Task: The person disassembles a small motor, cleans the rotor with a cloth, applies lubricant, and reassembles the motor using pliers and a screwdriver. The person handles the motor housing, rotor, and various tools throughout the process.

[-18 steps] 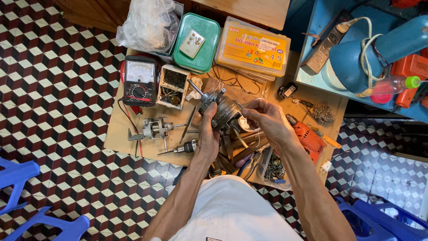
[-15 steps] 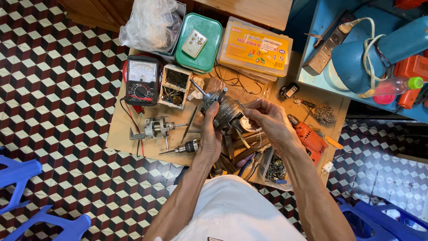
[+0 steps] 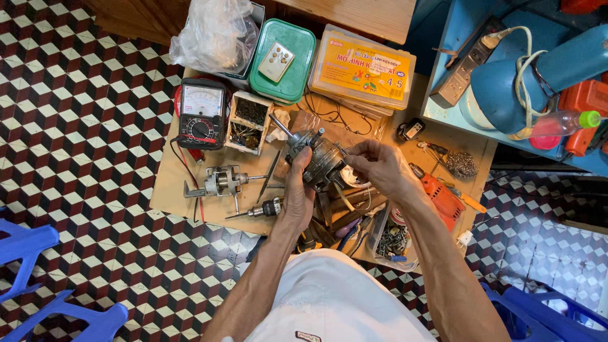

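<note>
My left hand (image 3: pixel 296 193) grips a round grey electric motor (image 3: pixel 322 159) with a shaft sticking out toward the upper left, held above a wooden board (image 3: pixel 170 190). My right hand (image 3: pixel 379 166) is at the motor's right side, fingertips pinched on a small part or wire there; what exactly it pinches is too small to tell.
On the board lie a second motor (image 3: pixel 221 182), a rotor shaft (image 3: pixel 266 208), an analog multimeter (image 3: pixel 201 115), a small parts box (image 3: pixel 247 122), an orange drill (image 3: pixel 440 194) and loose tools. Behind stand a green lidded box (image 3: pixel 282 60), an orange-labelled case (image 3: pixel 362 66) and a plastic bag (image 3: pixel 211 33). Blue chairs (image 3: pixel 28 253) flank me.
Both hands and the motor stay nearly in place; the right fingers have shifted slightly at the motor's right side.
</note>
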